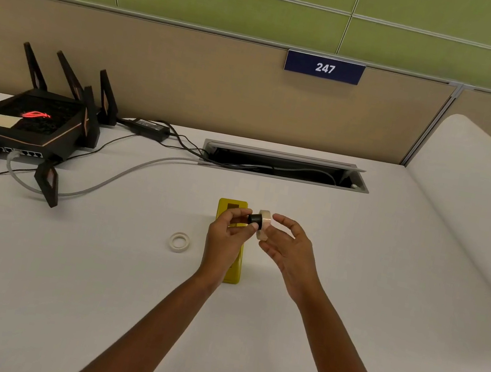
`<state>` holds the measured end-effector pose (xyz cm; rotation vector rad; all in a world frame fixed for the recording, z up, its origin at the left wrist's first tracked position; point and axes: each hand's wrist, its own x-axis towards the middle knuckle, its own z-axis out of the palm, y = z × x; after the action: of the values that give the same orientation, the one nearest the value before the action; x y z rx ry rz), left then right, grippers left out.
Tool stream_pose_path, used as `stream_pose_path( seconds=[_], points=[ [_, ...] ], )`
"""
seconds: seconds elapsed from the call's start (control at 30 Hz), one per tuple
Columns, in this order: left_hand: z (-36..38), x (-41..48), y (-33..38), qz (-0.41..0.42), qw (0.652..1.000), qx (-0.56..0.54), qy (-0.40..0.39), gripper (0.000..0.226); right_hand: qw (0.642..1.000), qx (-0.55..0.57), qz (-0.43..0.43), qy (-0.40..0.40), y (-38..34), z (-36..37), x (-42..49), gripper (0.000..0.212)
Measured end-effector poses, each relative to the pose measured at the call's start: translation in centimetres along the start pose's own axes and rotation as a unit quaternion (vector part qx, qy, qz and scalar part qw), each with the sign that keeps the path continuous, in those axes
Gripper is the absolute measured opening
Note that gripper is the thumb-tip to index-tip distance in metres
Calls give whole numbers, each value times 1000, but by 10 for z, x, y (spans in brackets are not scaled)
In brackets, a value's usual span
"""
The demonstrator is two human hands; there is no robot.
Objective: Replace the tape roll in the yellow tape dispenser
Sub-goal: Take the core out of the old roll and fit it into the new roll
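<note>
Above the white tabletop point(316, 296), the left hand point(225, 235) pinches a black spool point(254, 219) in its fingers point(246, 213) while the right hand point(288, 249) grips the tape roll point(264, 224) on it, the yellow tape dispenser point(233, 270) below them and a second tape roll point(179, 241) lying left of the left fingers.

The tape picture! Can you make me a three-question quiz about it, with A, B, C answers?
1. Where is the small tape ring?
A. Flat on the desk, left of the yellow dispenser
B. On the router
C. In the cable slot

2. How many tape rolls show?
A. One
B. Two
C. Four

3. What is the left hand doing?
A. Resting flat
B. Pinching the black hub
C. Pulling a cable

Answers:
1 A: it lies on the desk beside the dispenser.
2 B: the ring, plus the roll by the right hand.
3 B: its fingertips grip the hub.
</note>
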<state>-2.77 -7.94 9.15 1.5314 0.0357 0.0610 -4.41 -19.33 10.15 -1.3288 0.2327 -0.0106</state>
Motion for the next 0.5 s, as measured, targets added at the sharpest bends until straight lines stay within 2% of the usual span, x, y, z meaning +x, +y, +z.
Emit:
stream_pose_path(
  seconds=[0.23,0.5],
  points=[
    [1,1,-1,-7,1000,1,-7,22,999,-28,-18,-30,0,3,2,36],
    [4,0,-3,-4,1000,-12,1,24,994,-95,-59,-18,2,10,2,27]
  ],
)
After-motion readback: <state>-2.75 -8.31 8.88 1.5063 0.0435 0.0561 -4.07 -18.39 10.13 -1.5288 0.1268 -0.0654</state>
